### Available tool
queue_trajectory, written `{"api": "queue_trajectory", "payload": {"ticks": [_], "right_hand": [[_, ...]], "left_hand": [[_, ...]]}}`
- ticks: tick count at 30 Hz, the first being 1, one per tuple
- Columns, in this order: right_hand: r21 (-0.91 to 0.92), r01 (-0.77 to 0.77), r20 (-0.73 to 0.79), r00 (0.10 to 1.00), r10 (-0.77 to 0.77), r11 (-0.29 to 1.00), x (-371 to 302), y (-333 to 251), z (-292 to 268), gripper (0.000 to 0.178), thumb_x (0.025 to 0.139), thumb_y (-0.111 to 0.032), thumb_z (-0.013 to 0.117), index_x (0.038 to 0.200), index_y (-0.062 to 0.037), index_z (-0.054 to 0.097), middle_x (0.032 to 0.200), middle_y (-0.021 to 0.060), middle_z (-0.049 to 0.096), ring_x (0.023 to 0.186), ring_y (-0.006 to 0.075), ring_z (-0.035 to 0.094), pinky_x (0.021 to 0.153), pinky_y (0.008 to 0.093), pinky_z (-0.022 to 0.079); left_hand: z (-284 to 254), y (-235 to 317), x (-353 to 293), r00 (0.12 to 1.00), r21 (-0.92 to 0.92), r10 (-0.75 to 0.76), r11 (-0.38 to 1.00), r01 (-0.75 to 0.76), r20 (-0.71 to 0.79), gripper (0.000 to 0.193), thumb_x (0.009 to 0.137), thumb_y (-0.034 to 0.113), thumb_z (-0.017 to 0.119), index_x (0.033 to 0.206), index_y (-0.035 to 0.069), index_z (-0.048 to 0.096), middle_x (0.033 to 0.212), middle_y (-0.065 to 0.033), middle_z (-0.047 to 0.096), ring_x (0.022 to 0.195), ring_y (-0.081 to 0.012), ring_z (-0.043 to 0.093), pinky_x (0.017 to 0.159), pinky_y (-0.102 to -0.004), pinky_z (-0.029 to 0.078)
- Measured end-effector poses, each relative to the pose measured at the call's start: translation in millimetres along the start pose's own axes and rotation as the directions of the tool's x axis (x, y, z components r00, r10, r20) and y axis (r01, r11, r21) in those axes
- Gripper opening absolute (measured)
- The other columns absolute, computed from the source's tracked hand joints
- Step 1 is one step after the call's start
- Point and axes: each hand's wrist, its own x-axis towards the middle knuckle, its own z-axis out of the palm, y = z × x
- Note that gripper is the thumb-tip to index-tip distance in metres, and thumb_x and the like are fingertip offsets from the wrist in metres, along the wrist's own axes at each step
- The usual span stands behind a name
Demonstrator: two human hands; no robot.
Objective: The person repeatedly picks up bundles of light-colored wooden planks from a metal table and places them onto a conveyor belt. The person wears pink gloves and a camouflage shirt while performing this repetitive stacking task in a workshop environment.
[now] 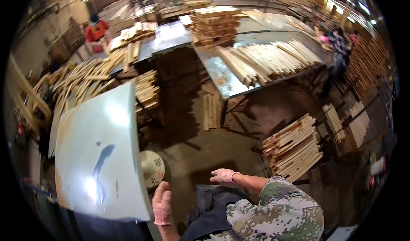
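Note:
My left hand (pixel 162 204), in a pinkish knit glove, is raised beside the right edge of a smooth pale metal-topped table (pixel 85 155). Its fingers point up and hold nothing. In a matching glove, my right hand (pixel 224 176) reaches leftward in front of my body, fingers stretched out and nothing in them. A round whitish disc-like seat or lid (pixel 151 168) with coloured marks on it lies between the table edge and my left hand. To the right of my right hand is a stack of wooden strips (pixel 292 149).
A metal table (pixel 218 74) ahead carries a row of wooden strips (pixel 269 61) and a stacked pile (pixel 215 25). Loose strips (pixel 92 76) heap at the far left. A person in red (pixel 97 31) and a person in a checked shirt (pixel 339 44) stand farther off.

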Motion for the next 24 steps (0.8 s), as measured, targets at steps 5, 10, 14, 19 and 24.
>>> {"api": "queue_trajectory", "payload": {"ticks": [5, 10, 14, 19, 24], "right_hand": [[0.274, -0.165, -0.125, 0.971, 0.205, 0.948, 1, 92, -55, 0.076, 0.099, -0.050, 0.067, 0.157, -0.0018, 0.056, 0.159, 0.0185, 0.059, 0.146, 0.0342, 0.057, 0.123, 0.0414, 0.043], [0.219, -0.313, -0.139, 0.928, 0.347, 0.924, 59, 227, -18, 0.054, 0.100, -0.050, 0.065, 0.134, -0.0083, 0.074, 0.135, 0.0221, 0.073, 0.126, 0.0378, 0.069, 0.107, 0.0453, 0.052], [0.423, -0.555, -0.025, 0.783, 0.622, 0.716, 70, 236, -12, 0.051, 0.102, -0.048, 0.066, 0.127, -0.0053, 0.079, 0.125, 0.0190, 0.078, 0.114, 0.0355, 0.073, 0.097, 0.0437, 0.056], [0.592, -0.580, 0.036, 0.713, 0.700, 0.560, 82, 216, -84, 0.048, 0.098, -0.046, 0.069, 0.121, -0.0060, 0.081, 0.127, 0.0188, 0.078, 0.115, 0.0329, 0.074, 0.099, 0.0454, 0.056], [0.460, -0.374, -0.227, 0.827, 0.514, 0.805, 116, 166, -229, 0.056, 0.101, -0.043, 0.065, 0.139, -0.0023, 0.070, 0.138, 0.0261, 0.071, 0.127, 0.0400, 0.069, 0.106, 0.0443, 0.053]], "left_hand": [[95, -17, 94, 0.832, 0.194, -0.294, 0.954, 0.227, 0.471, 0.069, 0.103, 0.020, 0.077, 0.161, -0.001, 0.048, 0.160, -0.0222, 0.057, 0.148, -0.0279, 0.054, 0.121, -0.0370, 0.044], [129, -30, 181, 0.771, 0.422, -0.377, 0.893, 0.155, 0.513, 0.071, 0.103, 0.028, 0.074, 0.160, -0.004, 0.048, 0.157, -0.0260, 0.059, 0.146, -0.0326, 0.057, 0.121, -0.0377, 0.044], [122, -29, 251, 0.797, 0.443, -0.422, 0.869, 0.220, 0.432, 0.067, 0.102, 0.028, 0.075, 0.157, -0.003, 0.052, 0.151, -0.0252, 0.064, 0.142, -0.0312, 0.060, 0.117, -0.0385, 0.047], [120, -64, 368, 0.840, 0.468, -0.367, 0.870, 0.158, 0.399, 0.067, 0.102, 0.030, 0.074, 0.156, -0.004, 0.053, 0.149, -0.0260, 0.065, 0.139, -0.0330, 0.063, 0.117, -0.0382, 0.048], [168, -48, 483, 0.788, 0.593, -0.351, 0.805, -0.023, 0.506, 0.072, 0.102, 0.040, 0.072, 0.157, -0.003, 0.053, 0.153, -0.0277, 0.061, 0.143, -0.0351, 0.060, 0.119, -0.0405, 0.047]]}}
